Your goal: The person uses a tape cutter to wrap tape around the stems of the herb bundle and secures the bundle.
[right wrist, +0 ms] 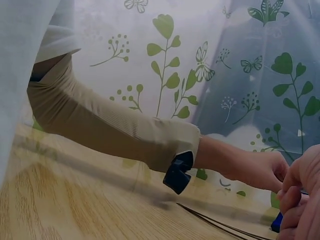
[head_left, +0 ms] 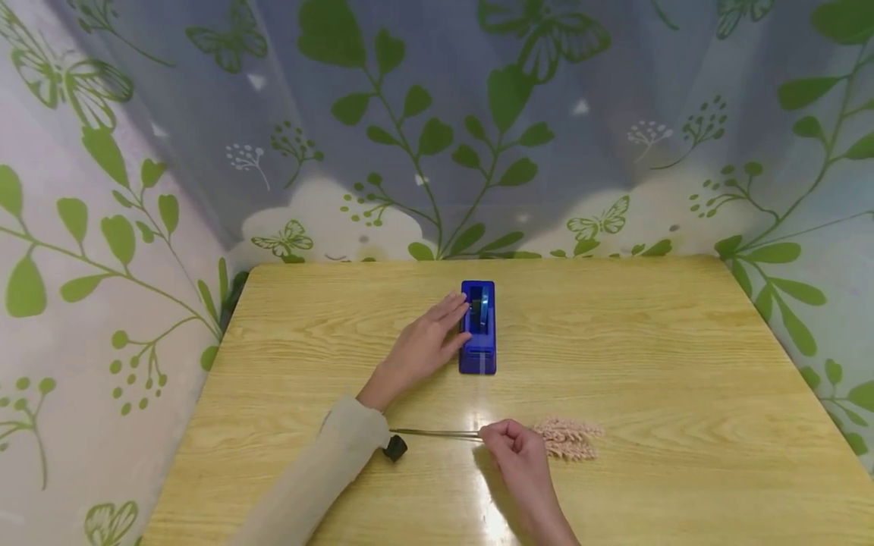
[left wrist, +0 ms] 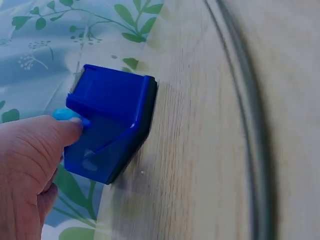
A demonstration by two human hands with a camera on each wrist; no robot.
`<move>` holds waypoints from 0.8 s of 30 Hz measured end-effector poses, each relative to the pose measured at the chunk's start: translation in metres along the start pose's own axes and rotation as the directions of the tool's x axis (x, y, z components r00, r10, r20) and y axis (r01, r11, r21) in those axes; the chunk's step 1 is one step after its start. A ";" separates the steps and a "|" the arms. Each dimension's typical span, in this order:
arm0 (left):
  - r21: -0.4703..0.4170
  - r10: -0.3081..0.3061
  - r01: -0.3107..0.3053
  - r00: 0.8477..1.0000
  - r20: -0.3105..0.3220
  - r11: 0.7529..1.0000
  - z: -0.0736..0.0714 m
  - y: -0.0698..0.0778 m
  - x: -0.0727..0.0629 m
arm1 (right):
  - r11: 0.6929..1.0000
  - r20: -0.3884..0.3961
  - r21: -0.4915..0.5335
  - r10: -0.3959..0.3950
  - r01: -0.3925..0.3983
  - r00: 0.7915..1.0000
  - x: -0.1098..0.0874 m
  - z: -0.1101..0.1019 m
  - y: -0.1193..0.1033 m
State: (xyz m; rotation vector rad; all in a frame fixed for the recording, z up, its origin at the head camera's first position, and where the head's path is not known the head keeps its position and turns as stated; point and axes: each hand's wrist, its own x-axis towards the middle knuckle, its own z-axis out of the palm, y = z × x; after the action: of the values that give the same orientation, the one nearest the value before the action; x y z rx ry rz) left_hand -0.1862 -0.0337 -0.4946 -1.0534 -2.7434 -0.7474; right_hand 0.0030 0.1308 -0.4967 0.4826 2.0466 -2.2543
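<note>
A blue tape dispenser [head_left: 482, 362] stands toward the back of the wooden table, with a roll of tape in it. My left hand [head_left: 423, 345] is at its left side, fingers extended to the edge near the roll and thumb nearer the front. In the left wrist view the thumb overlaps the light-blue roll core [left wrist: 62, 114] of the dispenser. Close to the front, my right hand [head_left: 522, 451] pinches the thin dark stems [head_left: 437, 434] of some dried flowers. Their pinkish, wheat-like heads [head_left: 567, 438] stick out to the right of the hand, and the stems point left.
Beneath everything is the light wooden table [head_left: 649, 356]. A curtain [head_left: 437, 136] with green leaves and butterflies hangs behind it and at both sides. A small black device [head_left: 394, 447] sits at the left sleeve cuff, by the stem ends.
</note>
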 end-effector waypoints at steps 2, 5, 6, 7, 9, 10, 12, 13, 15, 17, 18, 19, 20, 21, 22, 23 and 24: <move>-0.015 0.005 -0.006 1.000 -0.023 1.000 -0.003 0.002 -0.007 | 1.000 0.014 -0.003 0.010 -0.010 1.000 0.000 0.000 0.000; -0.052 -0.023 0.021 0.999 -0.044 0.998 -0.009 0.008 -0.021 | 1.000 0.034 -0.010 0.026 -0.025 0.999 -0.002 -0.001 0.001; -0.069 -0.043 0.039 0.998 -0.051 0.997 -0.010 0.011 -0.026 | 0.999 0.038 -0.013 0.032 -0.031 0.999 -0.002 -0.001 0.001; -0.087 -0.061 0.056 0.997 -0.056 0.995 -0.012 0.013 -0.031 | 0.999 0.041 -0.015 0.034 -0.033 0.999 -0.002 0.000 0.002; -0.114 -0.090 0.082 0.994 -0.061 0.990 -0.015 0.020 -0.042 | 1.000 0.048 -0.010 0.022 -0.021 0.999 -0.001 0.000 0.002; -0.125 -0.096 0.089 0.994 -0.054 0.988 -0.015 0.023 -0.049 | 1.000 0.047 -0.012 0.019 -0.019 0.999 -0.002 0.000 0.002; -0.143 -0.105 0.101 0.994 -0.019 0.985 -0.014 0.030 -0.061 | 1.000 0.042 -0.011 0.022 -0.022 0.999 -0.002 0.000 0.003; -0.149 -0.101 0.101 0.995 0.008 0.984 -0.013 0.033 -0.066 | 1.000 0.039 -0.012 0.024 -0.024 0.999 -0.003 0.000 0.003; -0.158 -0.092 0.102 0.993 0.070 0.982 -0.011 0.039 -0.076 | 1.000 0.035 -0.017 0.025 -0.025 0.999 -0.003 -0.001 0.003; -0.166 -0.086 0.107 0.988 0.125 0.980 -0.008 0.043 -0.084 | 0.999 0.034 -0.020 0.032 -0.031 0.999 -0.003 -0.002 0.002; -0.171 -0.080 0.104 0.986 0.143 0.980 -0.007 0.045 -0.088 | 0.999 0.033 -0.022 0.030 -0.029 0.999 -0.003 -0.002 0.002; -0.178 -0.069 0.097 0.985 0.155 0.979 -0.006 0.046 -0.090 | 0.999 0.033 -0.022 0.028 -0.028 0.999 -0.003 -0.002 0.002; -0.181 -0.058 0.087 0.985 0.161 0.980 -0.005 0.047 -0.093 | 0.999 0.032 -0.024 0.025 -0.024 0.999 -0.002 -0.002 0.002; -0.179 -0.046 0.076 0.985 0.165 0.981 -0.004 0.048 -0.096 | 0.999 0.033 -0.023 0.023 -0.023 0.999 -0.002 -0.002 0.002; -0.172 -0.034 0.063 0.986 0.166 0.983 -0.003 0.049 -0.098 | 1.000 0.034 -0.021 0.022 -0.022 0.999 -0.001 -0.002 0.001; -0.166 -0.022 0.050 0.986 0.166 0.985 -0.002 0.049 -0.100 | 1.000 0.035 -0.019 0.020 -0.019 0.999 -0.001 -0.002 0.001; -0.159 -0.012 0.038 0.986 0.164 0.987 -0.001 0.049 -0.102 | 1.000 0.039 -0.016 0.019 -0.019 0.999 -0.001 -0.001 0.001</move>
State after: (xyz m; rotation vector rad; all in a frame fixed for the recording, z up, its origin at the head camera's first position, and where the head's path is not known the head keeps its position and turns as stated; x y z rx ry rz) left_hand -0.0768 -0.0640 -0.5016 -1.1613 -2.8769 -0.9421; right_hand 0.0041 0.1319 -0.4974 0.4515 2.0311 -2.2169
